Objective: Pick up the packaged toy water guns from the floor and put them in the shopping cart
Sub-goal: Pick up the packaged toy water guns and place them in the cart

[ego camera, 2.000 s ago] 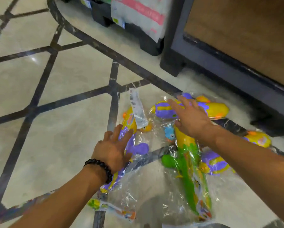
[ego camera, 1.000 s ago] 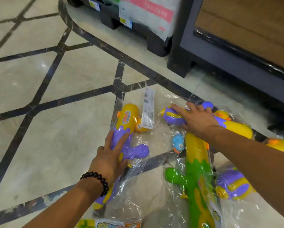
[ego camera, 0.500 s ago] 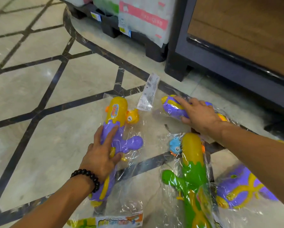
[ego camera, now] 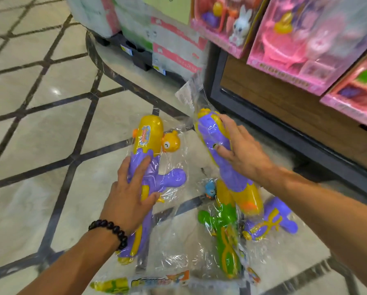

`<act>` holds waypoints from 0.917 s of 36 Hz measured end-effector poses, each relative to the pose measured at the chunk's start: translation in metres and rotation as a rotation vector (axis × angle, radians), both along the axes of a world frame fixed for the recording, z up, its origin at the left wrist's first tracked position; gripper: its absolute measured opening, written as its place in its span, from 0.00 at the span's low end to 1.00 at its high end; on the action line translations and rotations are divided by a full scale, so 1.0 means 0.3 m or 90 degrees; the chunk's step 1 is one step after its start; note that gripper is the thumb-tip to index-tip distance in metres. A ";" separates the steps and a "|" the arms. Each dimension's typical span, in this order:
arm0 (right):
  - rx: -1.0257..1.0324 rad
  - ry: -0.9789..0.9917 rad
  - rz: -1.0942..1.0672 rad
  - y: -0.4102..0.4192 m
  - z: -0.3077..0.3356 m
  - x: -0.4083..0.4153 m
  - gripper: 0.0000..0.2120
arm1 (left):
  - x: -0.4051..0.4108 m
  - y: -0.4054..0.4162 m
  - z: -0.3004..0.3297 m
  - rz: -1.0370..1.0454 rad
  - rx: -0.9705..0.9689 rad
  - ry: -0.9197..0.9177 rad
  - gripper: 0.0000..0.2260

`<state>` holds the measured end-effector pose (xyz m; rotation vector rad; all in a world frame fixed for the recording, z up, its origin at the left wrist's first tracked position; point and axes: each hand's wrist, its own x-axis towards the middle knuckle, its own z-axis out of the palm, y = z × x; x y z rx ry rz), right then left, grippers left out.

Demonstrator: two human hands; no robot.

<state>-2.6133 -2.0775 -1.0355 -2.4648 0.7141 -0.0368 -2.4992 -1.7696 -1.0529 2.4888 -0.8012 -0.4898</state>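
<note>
Head view: glossy beige marble floor [ego camera: 40, 145] with dark inlay lines; pink boxed toys [ego camera: 295, 39] shelved far right. Four bagged plastic water guns visible. Left hand [ego camera: 131, 194] grips the purple-yellow gun [ego camera: 148, 141]; right hand [ego camera: 244, 154] grips another purple-yellow gun [ego camera: 212, 133]. The green-yellow gun [ego camera: 225, 235] and one purple gun [ego camera: 271, 220] lie on the floor, near right.

The pink boxed playsets on the wooden shelf [ego camera: 301, 39] are blurring, their print unreadable, and the right and top edges are cutting them off. The printed cardboard header of a clear plastic bag [ego camera: 157, 282] is running out at the bottom edge. The left hand [ego camera: 129, 194] is covering the middle of the purple-and-yellow packaged water gun [ego camera: 150, 135].
</note>
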 end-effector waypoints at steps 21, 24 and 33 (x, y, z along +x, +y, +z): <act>-0.038 -0.059 -0.110 0.043 1.685 -0.408 0.38 | -0.208 -0.177 1.736 -0.126 -0.058 -0.079 0.39; -0.073 -0.078 -0.140 0.002 1.893 -0.499 0.38 | -0.257 -0.275 1.942 -0.162 -0.080 -0.104 0.40; -0.162 -0.137 -0.269 -0.072 2.366 -0.773 0.39 | -0.436 -0.499 2.393 -0.285 -0.186 -0.143 0.41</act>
